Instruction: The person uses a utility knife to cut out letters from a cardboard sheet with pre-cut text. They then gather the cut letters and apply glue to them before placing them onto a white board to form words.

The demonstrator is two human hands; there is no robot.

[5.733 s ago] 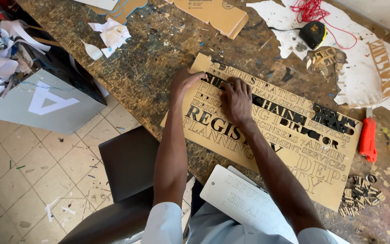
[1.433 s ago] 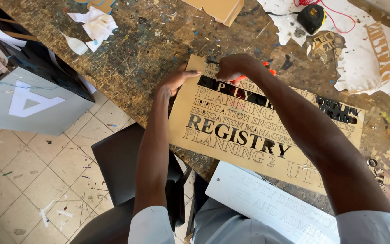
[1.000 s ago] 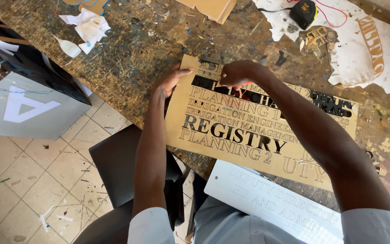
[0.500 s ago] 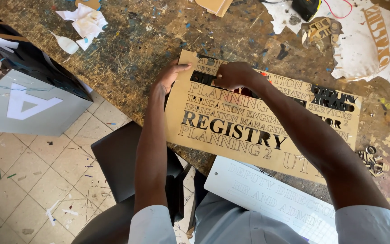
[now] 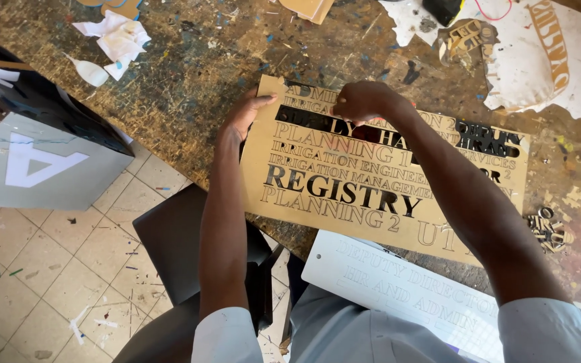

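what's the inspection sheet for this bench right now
surface: worn wooden bench, flecked with paint, white patch at far right
job's things: tan sheet of cut-out letters lies flat on the bench, some letters gone; white plate on the lap
clutter: paper scraps far left; loose letters at right; cut stencil piece far right
grippers: left hand holds the sheet's left edge; right hand closed over its upper rows, what it pinches is hidden
cables: red wire at the top edge
surroundings: tiled floor with litter; grey board with a white letter; dark stool
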